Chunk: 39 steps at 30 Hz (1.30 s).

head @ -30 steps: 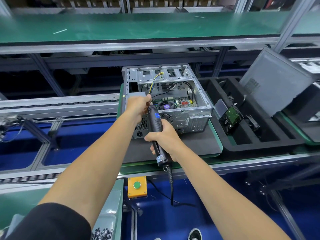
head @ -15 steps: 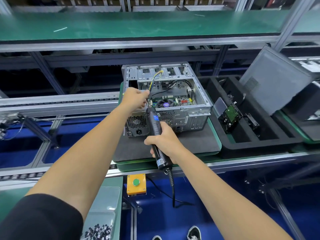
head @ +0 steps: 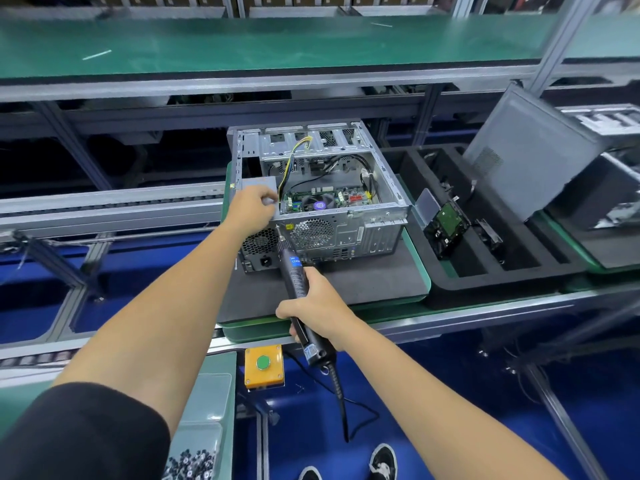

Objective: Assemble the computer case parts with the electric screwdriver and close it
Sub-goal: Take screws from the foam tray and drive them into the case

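The computer case (head: 322,199) lies open-side up on a dark mat (head: 363,282) on the green surface (head: 420,268), its rear panel facing the person. It looks like thin stamped sheet steel: stiff, fairly heavy with the board and power supply (head: 258,244) inside, with edges that could cut, so it is best steadied by the folded rim or corners, away from the cables and the board.

The left hand (head: 252,209) rests on the near-left top corner, fingers curled over the power supply's edge, holding it in place. The right hand (head: 313,306) is wrapped around the electric screwdriver (head: 299,289), whose tip meets the rear panel just below the left hand. The tool seems rigid, its ribbed barrel giving grip; its cord hangs below.

To the right, well apart, a foam tray (head: 485,271) holds a hard drive (head: 446,225), and a grey side panel (head: 530,154) leans beyond it.
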Each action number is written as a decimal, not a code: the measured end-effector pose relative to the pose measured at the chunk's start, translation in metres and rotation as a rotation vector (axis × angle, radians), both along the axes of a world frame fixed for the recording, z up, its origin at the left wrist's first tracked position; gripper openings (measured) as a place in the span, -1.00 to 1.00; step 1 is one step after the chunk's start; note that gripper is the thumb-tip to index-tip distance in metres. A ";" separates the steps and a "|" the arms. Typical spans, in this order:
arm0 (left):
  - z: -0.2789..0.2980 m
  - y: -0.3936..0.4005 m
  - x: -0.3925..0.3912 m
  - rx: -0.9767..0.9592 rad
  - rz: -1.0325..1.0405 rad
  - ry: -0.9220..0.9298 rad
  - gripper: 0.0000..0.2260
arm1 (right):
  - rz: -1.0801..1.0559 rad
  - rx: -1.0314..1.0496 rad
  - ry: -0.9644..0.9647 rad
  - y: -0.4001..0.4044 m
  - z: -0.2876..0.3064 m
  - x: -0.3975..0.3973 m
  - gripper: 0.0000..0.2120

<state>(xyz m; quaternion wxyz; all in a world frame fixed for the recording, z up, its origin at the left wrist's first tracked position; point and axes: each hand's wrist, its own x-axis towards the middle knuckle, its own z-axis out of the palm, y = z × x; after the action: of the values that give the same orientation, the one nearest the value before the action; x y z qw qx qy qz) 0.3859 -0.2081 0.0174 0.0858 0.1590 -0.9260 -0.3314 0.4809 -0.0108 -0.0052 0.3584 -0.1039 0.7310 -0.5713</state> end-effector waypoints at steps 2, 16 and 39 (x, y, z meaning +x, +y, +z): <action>0.000 0.000 0.001 0.005 0.002 0.001 -0.77 | -0.006 -0.004 -0.013 0.000 -0.001 -0.001 -0.57; -0.001 -0.003 0.002 0.034 -0.010 -0.001 -0.79 | -0.024 0.003 -0.036 -0.006 -0.005 -0.006 -0.54; 0.004 -0.007 -0.003 0.039 0.012 -0.027 -0.85 | -0.025 0.013 -0.052 -0.008 -0.004 -0.005 -0.52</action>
<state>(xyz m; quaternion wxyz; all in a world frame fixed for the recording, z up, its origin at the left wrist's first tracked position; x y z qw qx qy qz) 0.3825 -0.2154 0.0214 0.0720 0.1705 -0.9196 -0.3465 0.4756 -0.0184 -0.0094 0.3709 -0.0774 0.7262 -0.5736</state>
